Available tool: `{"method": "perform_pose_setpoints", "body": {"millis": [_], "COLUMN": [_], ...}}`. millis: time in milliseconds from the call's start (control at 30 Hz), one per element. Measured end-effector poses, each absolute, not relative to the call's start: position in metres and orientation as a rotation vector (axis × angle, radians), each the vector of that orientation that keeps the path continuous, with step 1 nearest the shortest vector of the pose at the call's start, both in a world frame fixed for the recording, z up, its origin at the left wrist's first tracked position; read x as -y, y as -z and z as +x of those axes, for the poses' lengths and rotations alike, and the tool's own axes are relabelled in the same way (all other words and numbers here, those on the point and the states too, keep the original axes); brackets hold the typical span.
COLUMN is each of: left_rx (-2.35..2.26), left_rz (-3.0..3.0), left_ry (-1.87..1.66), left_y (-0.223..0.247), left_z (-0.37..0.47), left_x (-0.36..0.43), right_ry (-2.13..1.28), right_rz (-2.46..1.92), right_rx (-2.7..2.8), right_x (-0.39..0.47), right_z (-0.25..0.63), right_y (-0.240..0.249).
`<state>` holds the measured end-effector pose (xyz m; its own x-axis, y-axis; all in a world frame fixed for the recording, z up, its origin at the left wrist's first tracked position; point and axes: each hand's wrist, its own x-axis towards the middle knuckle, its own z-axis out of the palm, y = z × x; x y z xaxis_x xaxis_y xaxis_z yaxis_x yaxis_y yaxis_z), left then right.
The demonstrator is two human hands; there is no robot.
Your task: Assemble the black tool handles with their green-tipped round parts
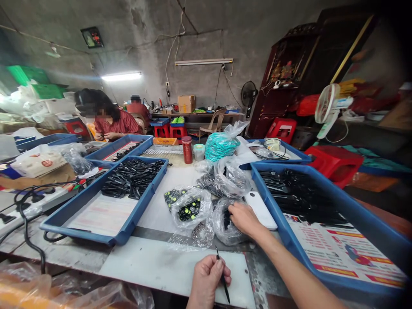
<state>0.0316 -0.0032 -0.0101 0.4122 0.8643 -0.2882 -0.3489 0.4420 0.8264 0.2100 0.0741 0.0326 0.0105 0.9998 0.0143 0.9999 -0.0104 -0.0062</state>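
My left hand is closed around a thin black stick-like tool, above the white board at the table's near edge. The fingers of my right hand reach into an open clear plastic bag with dark parts inside; the fingertips are partly hidden, so what they pinch cannot be made out. Just left of that bag lies another clear bag of black and yellow-green round pieces. Behind them a bag of dark parts leans near a white phone-like slab.
Blue trays with black parts stand at left and right. A red canister, a lidded jar and a bag of teal pieces are farther back. Black cables run at left. A person sits across the table.
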Motion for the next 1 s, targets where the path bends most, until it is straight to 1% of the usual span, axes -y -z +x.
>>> {"method": "perform_pose_setpoints", "body": {"millis": [267,633,833,1000], "left_rx": [-0.794,-0.779,-0.790,-0.782], "left_rz": [0.795,0.826,0.827,0.829], "left_ry": [-0.839,-0.826,-0.822,-0.819], "left_y": [0.016,0.020,0.018,0.012], "left_z": [0.031,0.030,0.030,0.029], "left_x": [0.003,0.002,0.001,0.003], "right_ry": [0.011,-0.024,-0.117,-0.249], "right_rz": [-2.142,-2.224,-2.155,-1.973], "right_rx": [2.244,2.163,2.109,2.038], "right_x": [-0.073,-0.078,-0.080,-0.076], "right_z": [0.216,0.208,0.210,0.215], "right_y": [-0.030,-0.028,-0.024,-0.025]}}
